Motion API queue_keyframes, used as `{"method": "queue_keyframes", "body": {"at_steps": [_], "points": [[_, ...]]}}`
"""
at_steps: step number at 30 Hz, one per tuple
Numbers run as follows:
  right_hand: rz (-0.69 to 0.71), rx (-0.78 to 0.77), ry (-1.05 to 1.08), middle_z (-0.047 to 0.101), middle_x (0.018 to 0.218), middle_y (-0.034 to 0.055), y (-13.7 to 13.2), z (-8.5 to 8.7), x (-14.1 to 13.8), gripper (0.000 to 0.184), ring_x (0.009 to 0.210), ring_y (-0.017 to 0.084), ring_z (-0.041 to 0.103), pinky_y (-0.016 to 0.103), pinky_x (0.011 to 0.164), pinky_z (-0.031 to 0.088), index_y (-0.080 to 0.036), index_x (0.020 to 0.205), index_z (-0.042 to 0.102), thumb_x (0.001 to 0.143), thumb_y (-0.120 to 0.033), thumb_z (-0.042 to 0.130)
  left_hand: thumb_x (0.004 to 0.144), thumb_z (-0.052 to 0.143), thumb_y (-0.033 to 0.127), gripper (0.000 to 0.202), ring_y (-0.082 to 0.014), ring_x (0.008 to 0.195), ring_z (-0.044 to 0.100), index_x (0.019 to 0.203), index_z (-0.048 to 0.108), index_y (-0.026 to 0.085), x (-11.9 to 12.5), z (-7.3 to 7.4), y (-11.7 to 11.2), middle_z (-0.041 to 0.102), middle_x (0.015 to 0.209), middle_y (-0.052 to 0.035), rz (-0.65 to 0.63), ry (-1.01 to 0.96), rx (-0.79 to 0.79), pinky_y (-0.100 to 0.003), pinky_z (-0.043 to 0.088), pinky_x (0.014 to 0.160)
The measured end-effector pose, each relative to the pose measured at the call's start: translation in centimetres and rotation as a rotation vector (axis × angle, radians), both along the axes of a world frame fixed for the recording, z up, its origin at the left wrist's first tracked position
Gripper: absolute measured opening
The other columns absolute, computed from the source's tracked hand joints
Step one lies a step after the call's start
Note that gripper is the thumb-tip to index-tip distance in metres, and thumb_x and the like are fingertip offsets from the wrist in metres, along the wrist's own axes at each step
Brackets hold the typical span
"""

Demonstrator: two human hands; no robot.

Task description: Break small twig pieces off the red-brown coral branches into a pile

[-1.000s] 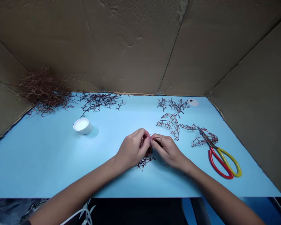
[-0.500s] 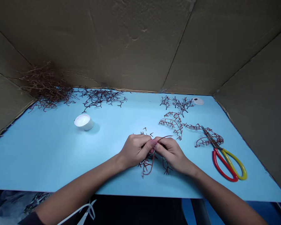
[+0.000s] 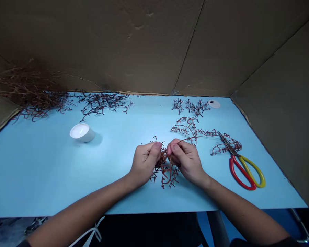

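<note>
Between my hands, low over the blue tabletop, is a tangled bunch of reddish-brown artificial twigs (image 3: 162, 159) with short forked side sprigs. My left hand (image 3: 146, 161) is closed against the left side of this bunch, thumb pressed on the curled fingers; its grip is mostly hidden. My right hand (image 3: 187, 160) pinches a thin reddish-brown stem (image 3: 189, 138) between thumb and forefinger. One end of that stem sticks out to the right, and a curved length hangs below the fingers. Small forked sprigs (image 3: 153, 176) show under and around both hands.
Scissors (image 3: 236, 155) with red and yellow handles lie at right, blades over a twig strand (image 3: 225, 147). Farther back are more strands (image 3: 186, 129), dark sprigs (image 3: 195, 108) and a white disc (image 3: 214, 104). A white cup (image 3: 82, 132) and twig piles (image 3: 33, 91) stand left. Cardboard walls (image 3: 134, 51) surround the tabletop.
My hands were together at the stem; now they are a little apart, with the bunch showing between them. The whole view has shifted slightly.
</note>
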State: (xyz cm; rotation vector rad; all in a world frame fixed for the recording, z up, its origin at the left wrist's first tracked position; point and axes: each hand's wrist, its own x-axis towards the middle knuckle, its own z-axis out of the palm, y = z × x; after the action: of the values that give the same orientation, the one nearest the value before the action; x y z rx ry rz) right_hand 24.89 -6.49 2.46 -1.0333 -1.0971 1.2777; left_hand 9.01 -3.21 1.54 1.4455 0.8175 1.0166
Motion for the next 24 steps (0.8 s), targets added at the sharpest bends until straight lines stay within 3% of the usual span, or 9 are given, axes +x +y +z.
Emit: {"method": "queue_keyframes", "body": {"at_steps": [4,9,12,16,20,24], "points": [[-0.133,0.091,-0.287,0.053,0.063,-0.0014,0.0,0.0,0.1,0.037,0.056,0.014,0.043,0.03,0.056,0.039,-0.023,0.08,0.071,0.1,-0.054,0.068,0.108,0.05,0.052,0.049,-0.012,0.056,0.04,0.071,0.052,0.02,-0.9,-0.5,1.6,0.044,0.06,0.0033,-0.015,0.107,0.061,-0.028,0.035,0.056],[-0.109,0.028,-0.351,0.066,0.077,-0.0002,0.5,-0.2,0.1,0.012,0.066,0.016,0.055,0.029,0.06,0.045,-0.025,0.091,0.07,0.094,-0.036,0.073,0.111,0.044,0.044,0.033,-0.0134,0.058,0.047,0.101,0.064,0.019,-1.2,-0.9,2.2,0.053,0.065,0.0032,-0.071,0.119,0.043,-0.028,0.04,0.057],[-0.081,0.029,-0.336,0.069,0.084,0.0008,0.6,-0.4,0.2,0.01,0.074,0.017,0.061,0.03,0.069,0.051,-0.025,0.094,0.069,0.095,-0.035,0.071,0.11,0.044,0.045,0.034,-0.0145,0.066,0.054,0.101,0.064,0.018,-1.1,-0.8,2.2,0.063,0.077,-0.0012,-0.091,0.237,0.197,-0.028,0.044,0.062],[-0.019,0.027,-0.312,0.071,0.097,0.0024,0.7,-0.7,0.4,0.011,0.088,0.019,0.065,0.032,0.082,0.053,-0.024,0.098,0.066,0.095,-0.035,0.068,0.104,0.059,0.043,0.024,-0.0154,0.071,0.061,0.106,0.062,0.019,-1.3,-0.7,2.4,0.071,0.091,-0.0042,-0.025,0.392,0.484,-0.03,0.05,0.066],[0.008,0.006,-0.378,0.068,0.094,0.0013,0.8,-0.8,0.7,0.009,0.083,0.017,0.061,0.031,0.077,0.049,-0.023,0.101,0.064,0.094,-0.029,0.063,0.107,0.057,0.043,0.026,-0.0178,0.078,0.068,0.115,0.06,0.019,-1.7,-1.2,3.0,0.075,0.101,-0.0076,-0.017,0.488,0.69,-0.032,0.054,0.07],[0.02,0.013,-0.392,0.064,0.088,-0.0003,1.0,-0.7,1.0,0.012,0.076,0.017,0.057,0.03,0.072,0.046,-0.023,0.102,0.063,0.091,-0.025,0.059,0.108,0.056,0.042,0.03,-0.0173,0.073,0.069,0.126,0.057,0.017,-1.9,-1.6,3.4,0.076,0.095,-0.0054,-0.024,0.527,0.756,-0.031,0.055,0.066]]}}
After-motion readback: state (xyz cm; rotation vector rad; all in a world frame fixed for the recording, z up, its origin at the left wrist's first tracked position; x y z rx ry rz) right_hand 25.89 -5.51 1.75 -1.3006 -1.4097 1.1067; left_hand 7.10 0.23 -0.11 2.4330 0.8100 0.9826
